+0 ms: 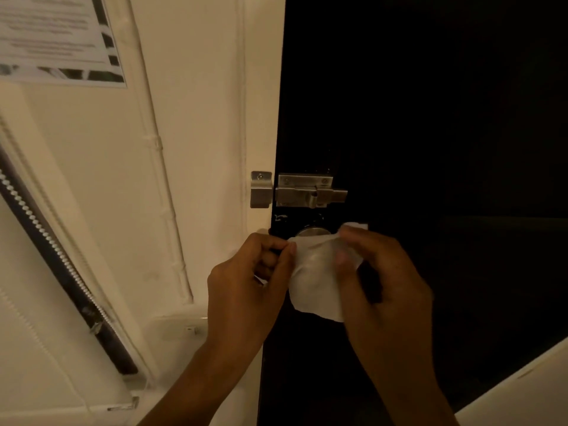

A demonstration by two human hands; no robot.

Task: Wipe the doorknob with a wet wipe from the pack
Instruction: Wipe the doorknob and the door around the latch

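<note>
**Wet wipe stretched over the doorknob, held by both hands**

At the far left, a printed notice (58, 38) is stuck high on the cream wall (101, 186), its text too blurred to read. Below it a blind with a beaded cord (46, 238) runs diagonally down the left side, and thin painted conduits (159, 167) descend the wall toward the door frame.

On the frame sits the metal keeper (261, 189) of a sliding bolt latch (310, 192), whose body is screwed to the edge of the dark door (430, 118).

Just below the latch, the left hand (249, 287) has its fingers curled inward, thumb and forefinger pinching the left edge of the white wet wipe (316, 284). The wipe is draped across the doorknob (310, 232), which shows only as a sliver of metal rim above the top edge of the cloth and as a rounded bulge beneath it. The lower part of the wipe hangs loose below the knob.

The right hand (384, 272) grips the wipe's right side, fingers closed over it and pressed against the knob; a small corner of wipe sticks up above the fingers. Both forearms reach up from the bottom of the view.

At the lower right, a pale surface (522, 385) cuts across the corner.
</note>
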